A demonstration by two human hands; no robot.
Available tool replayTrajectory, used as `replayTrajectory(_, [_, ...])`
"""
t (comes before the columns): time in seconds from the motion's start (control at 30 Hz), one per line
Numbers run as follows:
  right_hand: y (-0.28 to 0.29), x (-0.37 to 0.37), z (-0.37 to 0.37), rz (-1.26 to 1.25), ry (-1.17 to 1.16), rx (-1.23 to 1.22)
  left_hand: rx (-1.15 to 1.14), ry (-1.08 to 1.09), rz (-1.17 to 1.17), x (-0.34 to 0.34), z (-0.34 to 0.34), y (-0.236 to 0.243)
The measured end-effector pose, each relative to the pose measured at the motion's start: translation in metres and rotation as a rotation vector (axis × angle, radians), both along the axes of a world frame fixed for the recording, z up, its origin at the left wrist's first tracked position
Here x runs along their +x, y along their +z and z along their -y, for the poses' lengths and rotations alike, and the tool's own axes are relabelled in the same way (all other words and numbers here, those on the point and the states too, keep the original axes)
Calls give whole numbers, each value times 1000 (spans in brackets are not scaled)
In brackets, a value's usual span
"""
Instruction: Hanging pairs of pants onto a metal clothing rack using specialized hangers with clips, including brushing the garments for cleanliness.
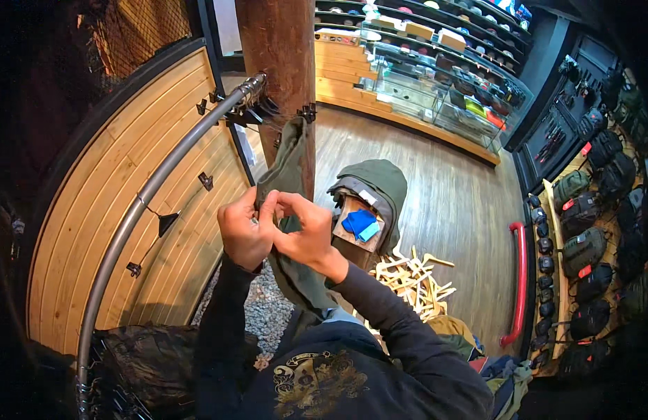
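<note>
Left hand (243, 234): fingers pressed together, pinching the edge of the olive-green garment (285, 175) at picture centre. Right hand (303, 234): at 3 o'clock of the left hand and touching it, fingers curled and pinching the same fabric. The garment hangs upright from black clip hangers (257, 112) on the curved metal rail (138, 210), against the wooden post (278, 52), and drapes down past both wrists. At 3 o'clock of the hands: a wooden box (352, 234) holding blue cloth (359, 222), backed by another olive garment. At 4 o'clock: a pile of wooden hangers (411, 280) on the floor. At 1 o'clock, well apart: a glass display counter (436, 98).
</note>
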State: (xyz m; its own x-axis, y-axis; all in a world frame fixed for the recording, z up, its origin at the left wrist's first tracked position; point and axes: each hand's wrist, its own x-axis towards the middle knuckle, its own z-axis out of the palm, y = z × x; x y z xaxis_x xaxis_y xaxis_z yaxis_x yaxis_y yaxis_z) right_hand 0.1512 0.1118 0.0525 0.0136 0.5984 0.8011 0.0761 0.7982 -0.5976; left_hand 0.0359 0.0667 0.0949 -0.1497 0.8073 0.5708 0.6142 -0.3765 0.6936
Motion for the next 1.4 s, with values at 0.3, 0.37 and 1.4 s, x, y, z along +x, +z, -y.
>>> replayTrajectory(0.3, [69, 67, -28, 586, 20, 439, -208, -446, 532, -29, 8, -18])
replayTrajectory(0.37, [66, 76, -31, 716, 130, 327, -288, -493, 512, -27, 12, -14])
replayTrajectory(1.4, [48, 65, 7, 495, -3, 166, -520, -462, 959, -25, 35, -17])
